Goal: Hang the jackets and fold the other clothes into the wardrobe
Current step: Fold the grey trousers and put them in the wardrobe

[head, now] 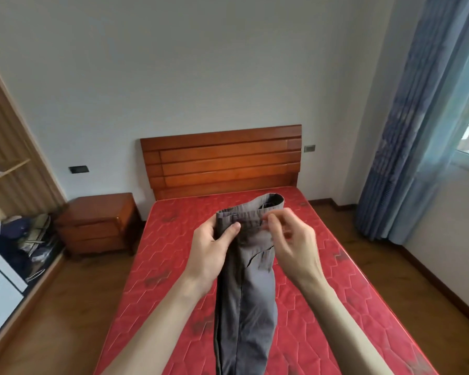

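A pair of grey trousers [248, 301] hangs in front of me above the red mattress [336, 293], waistband up and legs dropping out of the bottom of the view. My left hand [214, 247] grips the left end of the waistband, thumb on the front. My right hand [293, 239] is at the middle of the waistband, blurred, with its fingertips curled at the fabric; whether they pinch it is unclear. The wardrobe [8, 171] stands open at the far left, with folded clothes on a shelf.
A wooden headboard [222, 161] stands against the back wall and a wooden nightstand [98, 223] sits left of the bed. Loose clothes and hangers [25, 239] lie in the wardrobe's bottom. Blue curtains [423, 131] and a window are on the right. Wooden floor surrounds the bed.
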Motion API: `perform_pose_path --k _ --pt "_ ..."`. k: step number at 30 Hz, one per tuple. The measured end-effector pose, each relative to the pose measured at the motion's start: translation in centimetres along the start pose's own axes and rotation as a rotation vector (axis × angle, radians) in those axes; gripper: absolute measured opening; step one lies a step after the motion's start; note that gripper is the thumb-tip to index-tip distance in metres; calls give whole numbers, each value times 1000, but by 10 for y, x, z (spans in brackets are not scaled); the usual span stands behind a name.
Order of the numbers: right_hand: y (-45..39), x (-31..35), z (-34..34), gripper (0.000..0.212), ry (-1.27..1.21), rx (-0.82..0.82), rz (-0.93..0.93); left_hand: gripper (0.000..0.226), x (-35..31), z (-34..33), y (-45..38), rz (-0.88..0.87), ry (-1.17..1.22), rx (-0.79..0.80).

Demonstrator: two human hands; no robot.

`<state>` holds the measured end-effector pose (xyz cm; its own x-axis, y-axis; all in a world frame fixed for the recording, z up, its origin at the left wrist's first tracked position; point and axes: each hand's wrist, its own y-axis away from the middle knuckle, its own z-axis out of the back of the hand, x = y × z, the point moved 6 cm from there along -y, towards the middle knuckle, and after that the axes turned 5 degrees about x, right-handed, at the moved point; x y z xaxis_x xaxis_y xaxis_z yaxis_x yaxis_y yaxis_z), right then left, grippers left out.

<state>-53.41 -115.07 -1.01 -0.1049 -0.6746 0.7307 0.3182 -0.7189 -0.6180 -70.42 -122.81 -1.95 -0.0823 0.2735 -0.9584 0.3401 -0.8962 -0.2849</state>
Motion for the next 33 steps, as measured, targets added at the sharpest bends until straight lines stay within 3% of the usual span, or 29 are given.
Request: perform_pose_path --k 2,3,4,7,9,12,15,18,20,23,25,26,30,33 --pt "0 -21 23 15 91 -205 43 16 -4 4 -4 -16 26 24" --pt "-2 -36 30 18 43 -225 -3 16 -7 6 -7 -24 53 37" --pt "-7 -49 31 27 -52 -168 -75 18 -12 8 -10 -27 87 46" --pt "-23 -63 9 64 -355 212 -237 19 -26 15 -19 -39 154 58" --pt "-34 -57 0 59 -405 319 -248 18 -36 23 -24 -54 156 60" --pt "-52 -45 5 35 -309 198 -174 20 -44 33 -29 -102 -71 80" --pt "-60 -33 7 19 -285 176 -121 24 -42 36 -28 -176 -324 113" --pt "-61 -31 6 40 -188 224 -169 10 -40 43 -30 -232 -473 96" --pt "-64 -28 9 38 -136 275 -170 11 -39 46 -32 -248 -534 83" --pt "-75 -16 24 26 -43 307 -64 47 -41 42 -34 -224 -523 134" --pt "-79 -13 33 26 9 319 -66 76 -45 36 -36 -212 -594 210" --pt "-80 -13 37 32 23 327 -93 79 -48 34 -39 -220 -653 239" --pt "-76 -4 53 61 198 465 -139 57 -59 24 -48 -173 -689 355" --pt "-72 9 64 48 290 608 -170 62 -59 12 -48 -11 -681 497"
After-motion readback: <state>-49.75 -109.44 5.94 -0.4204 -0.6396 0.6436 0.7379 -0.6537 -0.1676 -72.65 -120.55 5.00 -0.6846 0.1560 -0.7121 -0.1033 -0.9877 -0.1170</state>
